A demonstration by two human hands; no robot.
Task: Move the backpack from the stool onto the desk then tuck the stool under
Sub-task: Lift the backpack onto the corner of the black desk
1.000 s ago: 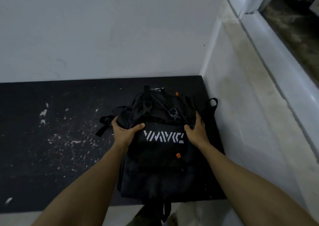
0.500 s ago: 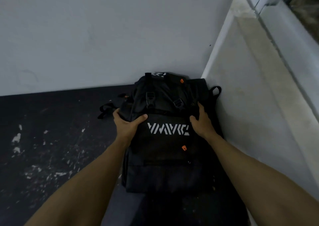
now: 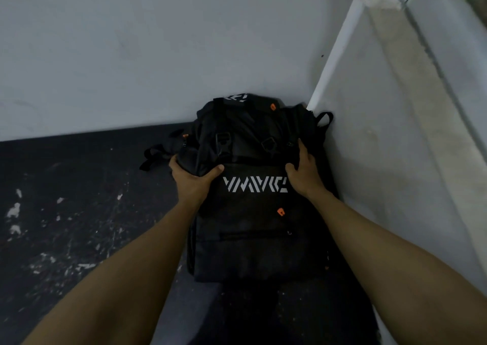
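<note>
Backpack now deeper in desk corner, left hand and right hand both clamped on it, arms outstretched.

The black fabric backpack carries a row of angular silver-white characters across its front panel, seen upside down from this view; the stylised strokes cannot be read with certainty. A small white emblem sits on the strap at its far end, too small to read.
</note>
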